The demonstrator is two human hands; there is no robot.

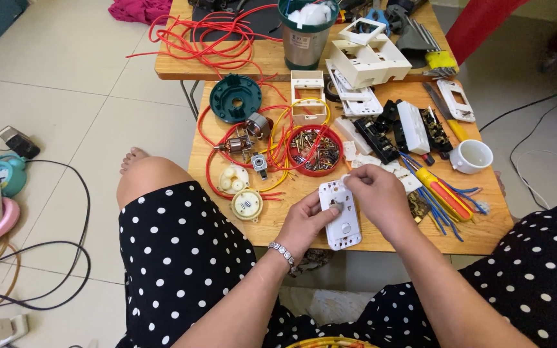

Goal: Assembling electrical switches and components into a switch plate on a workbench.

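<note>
Left hand (304, 222): fingers clasp smooth white plastic switch plate (342, 216).
Right hand (375, 196): fingertips pinched narrow at plate's far end.
Red round dish (315, 150), far: brass screws.

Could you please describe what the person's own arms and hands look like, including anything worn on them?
Both forearms are bare, with no sleeves or gloves. The left hand has a silver-coloured beaded bracelet around its wrist. The right hand wears nothing visible.
</note>
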